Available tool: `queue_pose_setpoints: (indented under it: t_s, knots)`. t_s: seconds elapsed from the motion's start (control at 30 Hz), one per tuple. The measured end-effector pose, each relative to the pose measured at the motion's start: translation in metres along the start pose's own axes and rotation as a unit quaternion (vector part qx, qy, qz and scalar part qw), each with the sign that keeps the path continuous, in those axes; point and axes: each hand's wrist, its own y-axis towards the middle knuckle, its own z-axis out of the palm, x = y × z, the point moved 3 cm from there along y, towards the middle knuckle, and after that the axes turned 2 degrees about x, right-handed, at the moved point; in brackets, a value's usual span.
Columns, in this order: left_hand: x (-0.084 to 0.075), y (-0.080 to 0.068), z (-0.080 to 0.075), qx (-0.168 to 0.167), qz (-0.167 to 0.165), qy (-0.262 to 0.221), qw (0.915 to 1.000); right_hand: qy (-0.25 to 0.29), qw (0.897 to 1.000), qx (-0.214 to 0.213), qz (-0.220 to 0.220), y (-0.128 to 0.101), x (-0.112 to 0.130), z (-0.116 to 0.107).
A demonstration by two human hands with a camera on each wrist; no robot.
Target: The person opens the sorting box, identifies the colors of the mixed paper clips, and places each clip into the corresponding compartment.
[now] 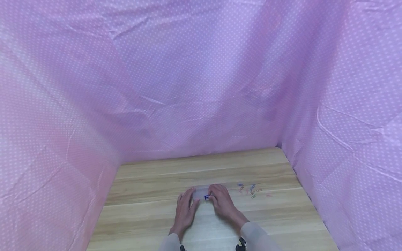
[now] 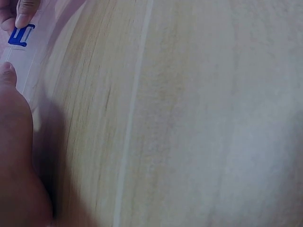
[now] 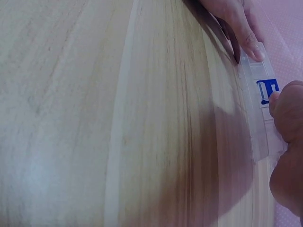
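Note:
A small clear plastic box (image 1: pixel 201 192) with a blue latch (image 1: pixel 207 197) lies on the wooden table (image 1: pixel 150 216). My left hand (image 1: pixel 191 197) holds the box's left end, thumb along its near side (image 2: pixel 12 109). My right hand (image 1: pixel 214 195) curls over the right part. One of its fingertips (image 2: pixel 26 9) touches the blue latch (image 2: pixel 21 35). In the right wrist view the box (image 3: pixel 258 123) runs along the right edge, with the latch (image 3: pixel 267 91) just above my right thumb (image 3: pixel 286 109) and a left finger (image 3: pixel 244 33) on its far end. What the box holds is hidden.
Several coloured paper clips (image 1: pixel 251 190) lie scattered on the table just right of my hands. Pink dotted cloth (image 1: pixel 201 87) walls in the table at the back and on both sides. Bare wood lies to the left and in front.

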Motion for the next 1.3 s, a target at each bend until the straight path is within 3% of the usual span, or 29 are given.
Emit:
queue_pose_setpoints:
  t_s: [0.2,0.57,0.9,1.1,1.3]
  knots:
    - [0.0,0.0,0.0,-0.001,-0.002,-0.005,1.0,-0.005,1.0,-0.01,-0.014,-0.001,0.0,0.001]
    - [-0.009,-0.003,-0.005,-0.022,0.026,0.023,0.9992,-0.014,0.999,0.027,-0.015,-0.006,-0.001,0.0]
    - [-0.007,-0.004,-0.007,0.012,0.032,0.017,0.9993,-0.02,0.999,0.05,-0.005,-0.018,-0.002,-0.002]
    - [-0.002,-0.004,-0.008,0.041,0.023,0.0,0.9989,-0.038,0.998,0.022,-0.053,-0.022,-0.002,-0.002]
    - [-0.003,-0.004,-0.009,0.048,0.023,0.007,0.9986,-0.036,0.996,0.005,-0.085,-0.027,-0.001,-0.003]
